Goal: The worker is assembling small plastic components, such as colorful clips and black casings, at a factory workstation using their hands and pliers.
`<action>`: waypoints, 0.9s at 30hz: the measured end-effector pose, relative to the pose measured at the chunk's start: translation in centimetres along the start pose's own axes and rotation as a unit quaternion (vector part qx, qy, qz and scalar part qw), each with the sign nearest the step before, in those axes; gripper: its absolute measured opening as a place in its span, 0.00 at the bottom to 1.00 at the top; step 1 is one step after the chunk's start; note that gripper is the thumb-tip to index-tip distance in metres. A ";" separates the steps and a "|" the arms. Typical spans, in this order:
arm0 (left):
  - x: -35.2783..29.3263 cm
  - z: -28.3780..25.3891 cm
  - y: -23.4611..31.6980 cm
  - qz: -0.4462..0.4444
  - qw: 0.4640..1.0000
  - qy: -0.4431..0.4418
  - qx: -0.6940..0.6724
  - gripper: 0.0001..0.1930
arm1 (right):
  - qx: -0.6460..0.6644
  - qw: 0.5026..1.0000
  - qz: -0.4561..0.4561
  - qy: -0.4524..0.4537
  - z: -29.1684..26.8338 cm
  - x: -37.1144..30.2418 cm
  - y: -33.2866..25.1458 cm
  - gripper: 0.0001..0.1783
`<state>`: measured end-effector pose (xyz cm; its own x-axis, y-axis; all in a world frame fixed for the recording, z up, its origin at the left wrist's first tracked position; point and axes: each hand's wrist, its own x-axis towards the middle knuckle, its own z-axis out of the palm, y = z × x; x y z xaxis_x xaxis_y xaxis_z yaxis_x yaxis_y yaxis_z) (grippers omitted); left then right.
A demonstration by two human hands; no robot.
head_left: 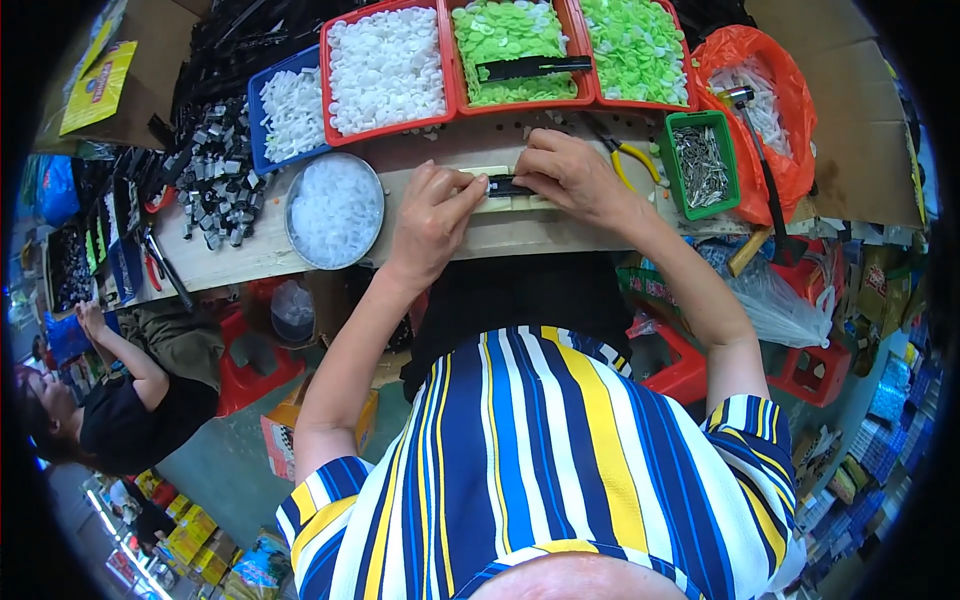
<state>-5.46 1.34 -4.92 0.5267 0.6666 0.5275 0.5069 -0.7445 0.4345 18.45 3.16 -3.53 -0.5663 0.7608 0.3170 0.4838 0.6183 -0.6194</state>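
Note:
My left hand [432, 218] and my right hand [574, 176] meet over the middle of the bench. Between their fingertips lies a small dark plastic piece [507, 187], its left end pinched by my left thumb and finger, its right end by my right fingers. Under it is a pale flat block [490, 170], partly covered by my hands. To the left of my left hand stands a round metal bowl [381, 228] of translucent white bits. Beyond my hands are red trays [452, 108] of white and light green discs; a longer black plastic part [535, 67] rests on the green ones.
Yellow-handled pliers [637, 160], a green basket [677, 195] of metal pins and a hammer [762, 155] over a red bag lie right. A blue tray [258, 150], small black pieces [213, 170] and red-handled pliers [165, 262] lie left. Another person [130, 400] sits at far left.

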 end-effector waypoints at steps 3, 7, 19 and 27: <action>0.4 -0.8 0.7 -0.006 0.999 -0.034 0.018 0.14 | 0.009 1.000 0.023 -0.007 -0.8 -0.3 -0.4 0.08; 0.7 -2.2 1.0 -0.061 0.994 -0.072 -0.058 0.17 | 0.009 0.993 0.112 0.047 -4.8 -1.9 -1.9 0.10; 8.1 -5.7 -7.9 -0.052 0.985 -0.010 0.167 0.09 | -0.290 0.898 0.300 0.138 -10.6 -13.4 2.2 0.09; 8.9 -5.7 -9.5 0.013 0.977 -0.065 0.205 0.03 | -0.266 0.907 0.278 0.173 -11.1 -11.9 2.0 0.05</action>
<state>-9.49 14.13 -0.15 0.6112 0.6670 0.4261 0.7090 -0.7007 0.0799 33.53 -2.52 -0.58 0.0620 0.9438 0.3245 0.9359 0.0580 -0.3475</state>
